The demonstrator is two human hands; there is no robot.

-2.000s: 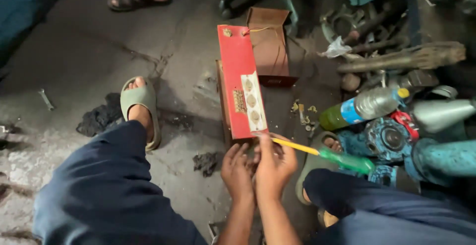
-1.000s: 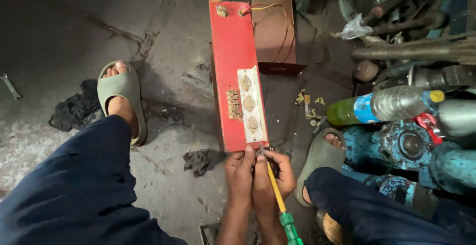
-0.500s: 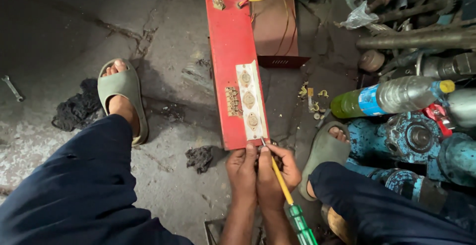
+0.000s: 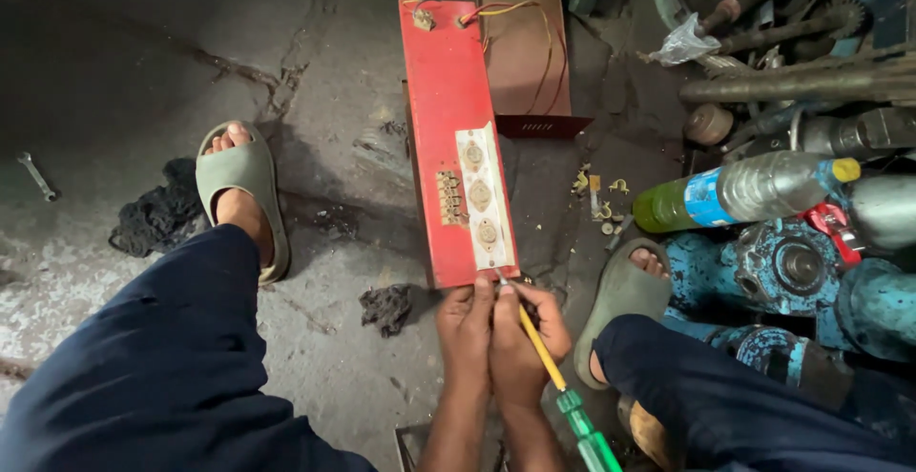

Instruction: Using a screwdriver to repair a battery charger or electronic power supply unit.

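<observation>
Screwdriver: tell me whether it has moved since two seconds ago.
Yes. The screwdriver lay pointing right of the hands; its handle has swung toward the wearer, tip now at the red panel's near edge.

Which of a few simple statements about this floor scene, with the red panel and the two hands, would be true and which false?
1. The right hand holds a screwdriver with a yellow shaft and green handle. True.
2. The screwdriver tip points at the far end of the red panel, by the wires. False: it meets the near end, close to the hands.
3. The left hand touches the panel's near edge. True.
4. A plastic bottle stands upright left of the panel. False: it lies on its side to the right.
5. Both feet wear grey-green sandals. True.
</observation>
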